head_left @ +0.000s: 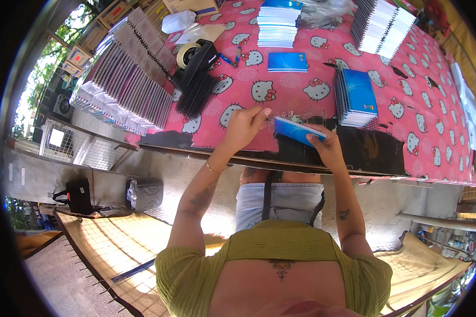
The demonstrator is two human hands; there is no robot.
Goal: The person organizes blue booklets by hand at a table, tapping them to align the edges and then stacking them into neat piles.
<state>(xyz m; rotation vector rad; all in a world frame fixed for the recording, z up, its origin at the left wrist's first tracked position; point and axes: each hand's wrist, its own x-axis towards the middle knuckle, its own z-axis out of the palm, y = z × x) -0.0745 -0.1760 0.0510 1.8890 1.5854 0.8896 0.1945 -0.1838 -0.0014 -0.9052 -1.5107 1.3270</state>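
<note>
My right hand grips a small blue notebook by its right end, thumb on the cover, just above the table's near edge. The notebook is tilted. My left hand is closed in a pinch a little left of the notebook's left end, and whatever it may hold is too small to make out. To the right, close to my right hand, stands a stack of blue spiral notebooks. Farther back a single blue notebook lies flat on the pink patterned cloth.
Tall stacks of spiral-bound notebooks stand at left and far right. A black tape dispenser sits beside a bundle of black binding coils. At the back is another blue notebook stack. The cloth is torn along the near edge, baring dark tabletop.
</note>
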